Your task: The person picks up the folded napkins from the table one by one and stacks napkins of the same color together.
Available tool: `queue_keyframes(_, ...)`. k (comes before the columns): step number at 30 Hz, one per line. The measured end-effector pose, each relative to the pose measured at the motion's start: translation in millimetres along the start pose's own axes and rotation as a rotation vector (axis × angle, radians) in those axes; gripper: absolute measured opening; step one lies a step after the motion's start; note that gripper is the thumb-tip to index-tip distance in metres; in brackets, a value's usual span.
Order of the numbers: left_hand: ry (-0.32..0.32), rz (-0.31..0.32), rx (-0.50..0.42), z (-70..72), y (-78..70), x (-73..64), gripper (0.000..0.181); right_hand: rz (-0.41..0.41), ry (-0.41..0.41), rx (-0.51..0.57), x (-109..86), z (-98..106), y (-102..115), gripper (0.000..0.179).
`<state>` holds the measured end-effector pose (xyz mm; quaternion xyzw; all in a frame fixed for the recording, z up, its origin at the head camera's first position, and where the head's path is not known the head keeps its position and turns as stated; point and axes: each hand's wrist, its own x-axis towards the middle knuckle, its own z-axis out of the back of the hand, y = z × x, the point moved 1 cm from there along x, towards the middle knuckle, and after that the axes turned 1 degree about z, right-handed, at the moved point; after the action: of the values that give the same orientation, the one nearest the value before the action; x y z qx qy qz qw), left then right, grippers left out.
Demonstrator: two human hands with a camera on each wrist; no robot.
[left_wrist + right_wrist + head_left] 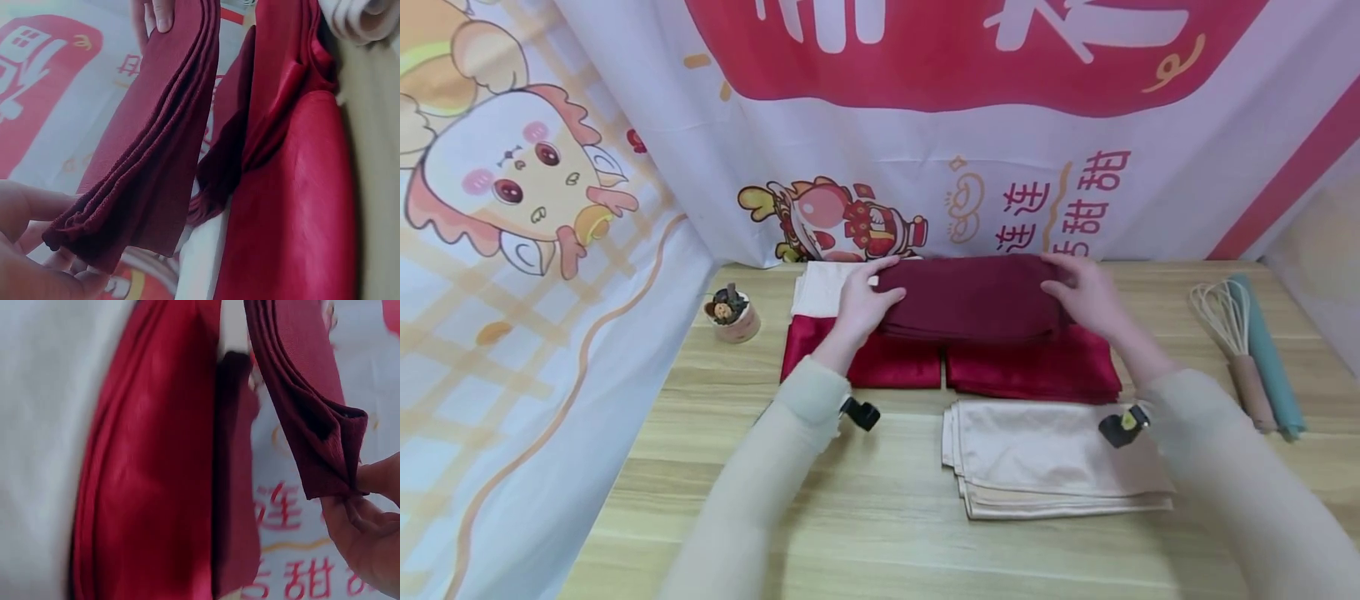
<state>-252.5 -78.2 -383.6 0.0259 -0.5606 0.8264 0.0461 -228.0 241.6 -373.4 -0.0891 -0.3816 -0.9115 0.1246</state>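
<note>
A folded dark maroon cloth [970,296] is held up by its two ends, over other folded cloths at the back of the table. My left hand [865,302] pinches its left end between thumb and fingers. At the opposite end my right hand [1084,293] grips the layers the same way. Both wrist views show the cloth raised, its stacked layers bending. Beneath lie two bright red satin cloths [865,360], side by side with a narrow gap. Another maroon cloth [239,487] lies behind them, mostly hidden in the head view. A white cloth [823,292] shows at back left.
A stack of pale satin cloths [1060,450] lies nearer, front right. To the right are a whisk [1240,350] and a teal rolled or long flat item [1270,358]. A small decorated pot [735,317] stands at left. Printed curtains [685,150] border the table.
</note>
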Motion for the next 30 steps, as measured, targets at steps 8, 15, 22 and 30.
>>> queue_keyframes(8,0.027,0.089,-0.059,-49.9,-1.7,42.0,0.048,-0.137,-0.008,-0.131,16.8,18,-36,0.043)
queue_keyframes(15,0.065,0.024,0.139,-75.9,-3.8,61.1,0.047,-0.109,-0.057,-0.188,30.9,16,-62,0.041)
queue_keyframes(22,0.086,-0.05,0.275,-86.2,-1.3,63.2,0.046,-0.121,-0.073,-0.211,32.3,7,-77,0.039)
queue_keyframes(30,0.138,-0.081,0.316,-86.7,6.0,60.7,0.047,-0.18,0.044,-0.226,30.4,4,-85,0.048)
